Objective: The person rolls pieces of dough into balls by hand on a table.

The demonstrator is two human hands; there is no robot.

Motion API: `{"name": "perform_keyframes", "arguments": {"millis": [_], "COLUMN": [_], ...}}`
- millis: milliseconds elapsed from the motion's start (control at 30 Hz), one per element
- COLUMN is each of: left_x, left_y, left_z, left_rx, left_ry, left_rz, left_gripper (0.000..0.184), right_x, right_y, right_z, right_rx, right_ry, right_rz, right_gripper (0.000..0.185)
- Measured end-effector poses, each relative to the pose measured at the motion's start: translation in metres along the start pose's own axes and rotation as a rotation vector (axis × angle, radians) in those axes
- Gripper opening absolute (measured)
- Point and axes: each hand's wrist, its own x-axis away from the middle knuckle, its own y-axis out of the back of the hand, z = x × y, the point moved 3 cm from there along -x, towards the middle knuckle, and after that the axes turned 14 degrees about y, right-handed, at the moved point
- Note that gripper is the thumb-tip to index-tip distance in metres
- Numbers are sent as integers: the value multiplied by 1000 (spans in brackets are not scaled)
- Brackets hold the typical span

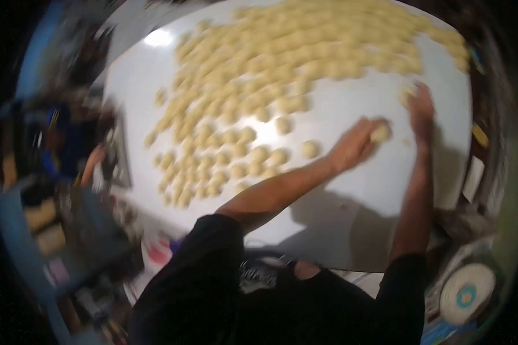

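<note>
My left hand (pixel 354 145) reaches across the white table with its fingers curled round a pale yellow dough ball (pixel 380 133). Farther up and to the right, my right hand (pixel 422 109) has its fingers closed against another dough ball (pixel 407 96). Both hands are somewhat blurred, and the far sides of the fingers are hidden. A single dough ball (pixel 310 149) lies on the table just left of my left hand. A small scrap of dough (pixel 406 141) rests between my two forearms.
Many dough balls (pixel 305 43) cover the back and left of the white table (pixel 351 236). Another person's arm (pixel 92 164) shows at the left beyond the table edge. A round white thing with a teal centre (pixel 467 294) stands at lower right.
</note>
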Motion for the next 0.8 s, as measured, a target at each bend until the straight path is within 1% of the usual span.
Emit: {"name": "perform_keyframes", "arguments": {"millis": [33,67,100,133,167,200,233,267,300,333,367,400,433,467,500,533,567,600,633,667,700,733,767,800], "left_x": [68,135,206,282,355,427,489,536,555,566,553,525,501,480,477,493,515,541,556,561,560,533,507,481], "left_y": [29,60,91,119,141,158,178,192,205,219,223,222,211,197,173,156,156,166,188,218,241,258,247,242], "left_z": [10,22,43,72,95,121,147,164,178,195,207,207,206,193,194,199,201,205,218,238,252,249,238,232], "left_rx": [-64,-127,-248,-290,-289,-342,-478,-607,-729,-847,-883,-817,-718,-647,-576,-532,-520,-512,-521,-582,-640,-754,-643,-539], "left_ry": [22,12,56,219,371,473,432,390,339,290,293,216,219,216,355,364,216,66,48,53,65,32,115,185], "left_rz": [-34,-54,-20,8,-32,-87,-77,-62,-79,-91,-156,-281,-377,-517,-629,-531,-415,-295,-314,-330,-340,-445,-521,-609], "left_gripper": [49,53,56,56,52,52,50,50,54,59,61,56,49,42,37,34,32,31,31,29,26,22,24,25], "right_x": [24,61,120,174,227,264,290,335,361,369,368,364,352,353,380,399,421,441,466,466,437,424,417,392], "right_y": [-12,-22,-46,-70,-101,-120,-135,-160,-181,-195,-212,-233,-269,-293,-298,-309,-306,-284,-265,-254,-270,-269,-286,-315], "right_z": [55,94,115,155,195,254,303,311,328,332,332,334,339,350,362,369,377,383,347,306,307,315,335,357], "right_rx": [69,47,58,-261,-608,-318,-240,-205,-207,-193,-35,120,223,324,343,241,135,135,80,48,262,472,475,507], "right_ry": [114,-260,18,-263,-381,-190,-36,158,457,463,550,640,646,645,651,537,409,531,720,610,681,713,701,435], "right_rz": [-81,117,88,184,250,457,609,784,924,947,897,845,711,580,604,664,728,865,791,929,854,797,804,572], "right_gripper": [44,43,32,16,16,29,38,41,38,38,35,32,31,29,29,31,32,29,29,29,28,28,28,27]}}
